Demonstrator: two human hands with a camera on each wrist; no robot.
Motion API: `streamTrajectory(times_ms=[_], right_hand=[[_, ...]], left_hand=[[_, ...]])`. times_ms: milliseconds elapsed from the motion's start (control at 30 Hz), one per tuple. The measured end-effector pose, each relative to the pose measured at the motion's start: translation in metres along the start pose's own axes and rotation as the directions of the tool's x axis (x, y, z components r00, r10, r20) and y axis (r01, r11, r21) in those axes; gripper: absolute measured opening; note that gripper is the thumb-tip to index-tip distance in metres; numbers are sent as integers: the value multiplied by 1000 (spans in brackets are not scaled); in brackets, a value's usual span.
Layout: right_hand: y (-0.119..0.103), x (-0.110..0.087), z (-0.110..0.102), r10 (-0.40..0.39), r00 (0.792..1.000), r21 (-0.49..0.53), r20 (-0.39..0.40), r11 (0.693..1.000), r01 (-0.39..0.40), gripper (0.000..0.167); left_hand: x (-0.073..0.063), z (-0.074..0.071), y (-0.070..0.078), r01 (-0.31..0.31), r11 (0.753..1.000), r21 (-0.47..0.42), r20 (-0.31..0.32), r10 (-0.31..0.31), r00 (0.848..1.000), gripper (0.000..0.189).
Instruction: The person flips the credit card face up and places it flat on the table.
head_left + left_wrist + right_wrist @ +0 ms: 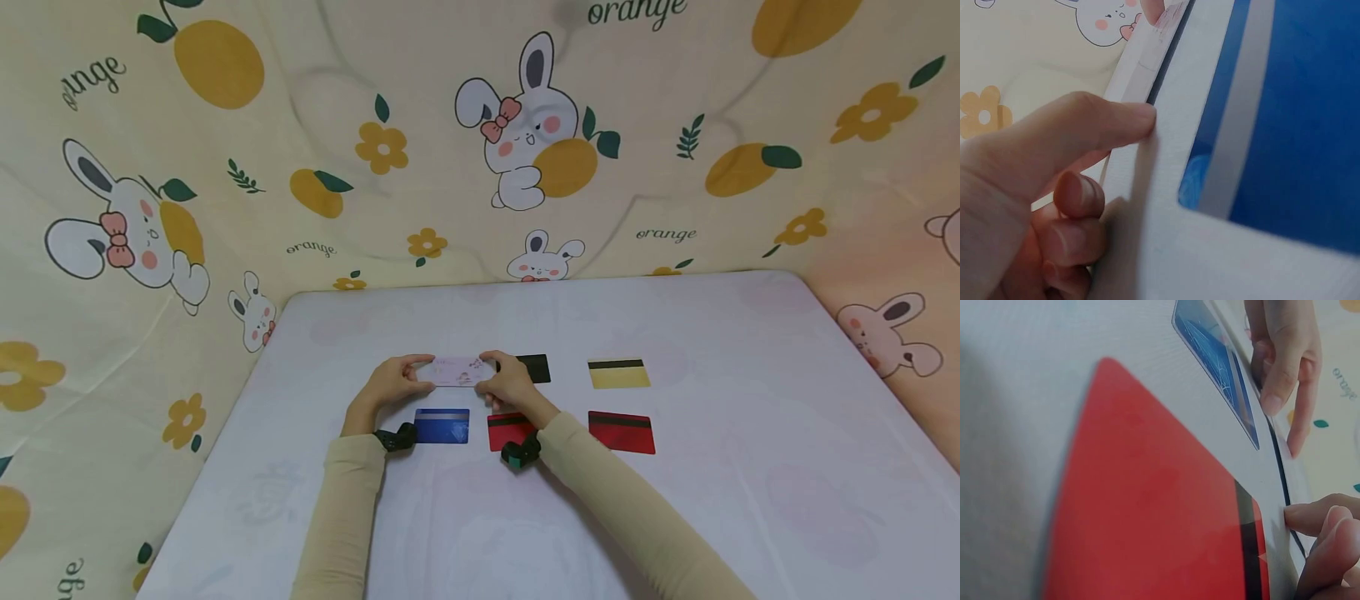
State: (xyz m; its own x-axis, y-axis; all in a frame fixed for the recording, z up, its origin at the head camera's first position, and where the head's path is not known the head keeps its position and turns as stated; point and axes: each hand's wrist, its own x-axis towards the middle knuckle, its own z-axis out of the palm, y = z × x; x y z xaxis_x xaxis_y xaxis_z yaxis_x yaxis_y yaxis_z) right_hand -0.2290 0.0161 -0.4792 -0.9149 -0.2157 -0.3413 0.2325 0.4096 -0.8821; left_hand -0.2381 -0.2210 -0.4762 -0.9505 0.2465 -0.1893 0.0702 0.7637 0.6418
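A pale pink card [457, 372] with a floral print lies at the back of the white table, between both hands. My left hand [392, 381] pinches its left end with thumb and index finger, the other fingers curled beneath. At the opposite end, my right hand [512, 383] holds the card likewise between thumb and index finger. A dark line runs along the card's near edge in both wrist views; what it is I cannot tell. Below the left hand lies a blue card [442, 427] with a grey stripe. A red card [501, 433] is partly hidden under the right wrist.
A black card [537, 368] lies just right of the right hand, partly covered by it. Farther right are a gold card [618, 377] and another red card [624, 433], each with a dark stripe. Printed cloth [420, 75] hangs behind the white table [675, 533].
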Motion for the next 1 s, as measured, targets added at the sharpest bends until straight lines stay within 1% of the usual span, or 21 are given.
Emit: streamTrajectory(times_ms=[200,333,600,733,833,900,1000], right_hand=[[-1,-1,0,12,1000,18,3,1000,-12,62],[-1,-2,-1,10,1000,11,3,1000,-10,62],[-1,0,0,3,1000,5,-6,1000,-3,61],[-2,-1,-1,-6,1000,-5,-7,1000,6,60],[-2,-3,0,-12,1000,-30,-6,999,12,55],[-2,-7,0,-32,1000,-62,0,998,32,51],[-3,-14,2,-73,997,-92,13,993,74,45]], left_hand=[[-1,0,0,12,1000,-4,0,-12,1000,56],[-1,0,1,13,1000,-4,-1,-13,1000,56],[-1,-1,1,4,1000,-31,-2,-4,1000,57],[-3,-3,0,-22,996,-82,-5,22,1000,56],[-5,-3,0,-44,990,-134,5,45,999,56],[-7,-3,1,-62,985,-159,12,65,998,55],[-11,-4,2,-89,982,-164,20,93,995,54]])
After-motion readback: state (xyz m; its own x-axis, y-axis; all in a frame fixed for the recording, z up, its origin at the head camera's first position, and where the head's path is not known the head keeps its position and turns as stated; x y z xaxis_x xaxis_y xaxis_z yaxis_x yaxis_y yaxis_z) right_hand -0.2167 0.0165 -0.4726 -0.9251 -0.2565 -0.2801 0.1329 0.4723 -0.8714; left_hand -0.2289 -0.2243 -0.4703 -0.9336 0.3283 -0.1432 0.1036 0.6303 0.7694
